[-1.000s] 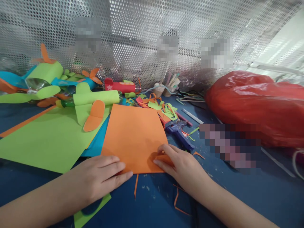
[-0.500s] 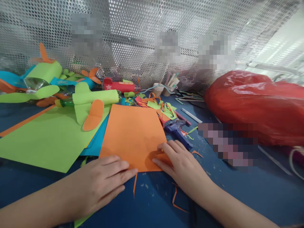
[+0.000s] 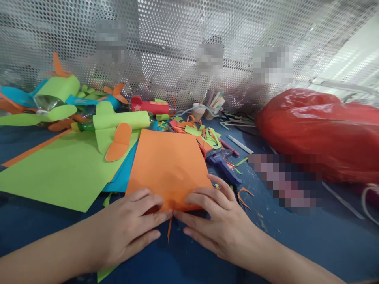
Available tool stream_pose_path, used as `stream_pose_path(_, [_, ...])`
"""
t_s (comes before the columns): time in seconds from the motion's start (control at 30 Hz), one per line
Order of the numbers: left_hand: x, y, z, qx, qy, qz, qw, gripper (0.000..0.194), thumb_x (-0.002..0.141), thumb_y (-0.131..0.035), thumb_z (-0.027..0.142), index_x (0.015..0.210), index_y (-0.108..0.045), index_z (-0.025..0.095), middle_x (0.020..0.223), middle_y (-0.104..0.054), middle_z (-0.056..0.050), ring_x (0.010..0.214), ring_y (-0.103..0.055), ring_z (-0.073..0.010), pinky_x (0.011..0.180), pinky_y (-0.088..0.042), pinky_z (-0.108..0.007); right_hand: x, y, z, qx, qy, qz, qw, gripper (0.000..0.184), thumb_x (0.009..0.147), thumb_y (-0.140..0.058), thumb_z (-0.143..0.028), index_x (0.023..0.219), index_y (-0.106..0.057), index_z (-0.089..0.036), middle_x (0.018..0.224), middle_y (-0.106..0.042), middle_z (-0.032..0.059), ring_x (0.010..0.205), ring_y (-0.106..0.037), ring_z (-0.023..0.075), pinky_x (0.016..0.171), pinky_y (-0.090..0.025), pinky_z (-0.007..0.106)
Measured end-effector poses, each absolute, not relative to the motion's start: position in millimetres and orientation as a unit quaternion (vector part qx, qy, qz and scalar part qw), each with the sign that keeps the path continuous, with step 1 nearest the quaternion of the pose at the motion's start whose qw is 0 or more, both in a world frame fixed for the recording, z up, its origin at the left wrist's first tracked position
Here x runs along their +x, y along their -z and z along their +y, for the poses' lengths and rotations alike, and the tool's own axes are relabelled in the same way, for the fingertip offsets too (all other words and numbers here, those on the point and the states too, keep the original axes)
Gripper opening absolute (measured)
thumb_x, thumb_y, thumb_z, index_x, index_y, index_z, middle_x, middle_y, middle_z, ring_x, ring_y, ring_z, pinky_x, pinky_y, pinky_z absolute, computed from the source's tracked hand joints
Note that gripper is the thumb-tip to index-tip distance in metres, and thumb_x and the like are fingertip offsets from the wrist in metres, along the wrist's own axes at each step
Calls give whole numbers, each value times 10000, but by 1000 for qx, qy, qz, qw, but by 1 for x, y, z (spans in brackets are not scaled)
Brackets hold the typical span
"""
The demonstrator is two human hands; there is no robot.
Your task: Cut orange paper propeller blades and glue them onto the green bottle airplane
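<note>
Orange sheet [image 3: 170, 161] is touched at near edge.
Left hand [image 3: 128, 227] and right hand [image 3: 223, 223] are half-curled; gripping cannot be told.

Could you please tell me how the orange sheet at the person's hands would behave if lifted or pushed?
The orange sheet is probably light for its size, since it looks thin. It would likely bend easily: similar-looking green material curves around a bottle. Lying mostly flat, it would probably slide rather than roll if pushed.
</note>
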State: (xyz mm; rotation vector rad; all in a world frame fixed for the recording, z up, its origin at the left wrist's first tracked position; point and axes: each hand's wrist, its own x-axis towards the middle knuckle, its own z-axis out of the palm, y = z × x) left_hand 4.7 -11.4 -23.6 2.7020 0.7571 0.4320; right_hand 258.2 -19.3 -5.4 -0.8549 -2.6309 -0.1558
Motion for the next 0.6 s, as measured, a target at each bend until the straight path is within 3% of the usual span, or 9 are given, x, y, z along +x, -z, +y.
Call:
stream_pose_path(0.27, [4,26,-13,943,-148,265,135,352,959,-381,236,1284,-514,226,1089,-560,-93,969,-494,-245,861,-463,-381,259,6,-18,-312,20,-931,190,226,905,-575,-277,1102,-677,-320,1022,-664,7,1022,-557,198,1100,-191,483])
stream_pose_path(0.6, [-10,13,-3,933,-157,272,174,237,934,-479,219,1078,-667,216,999,-596,-77,959,-545,-224,837,-479,-340,265,-6,-15,-340,-9,-920,196,201,827,-586,-176,865,-744,-295,918,-667,18,957,-583,214,1061,-278,516])
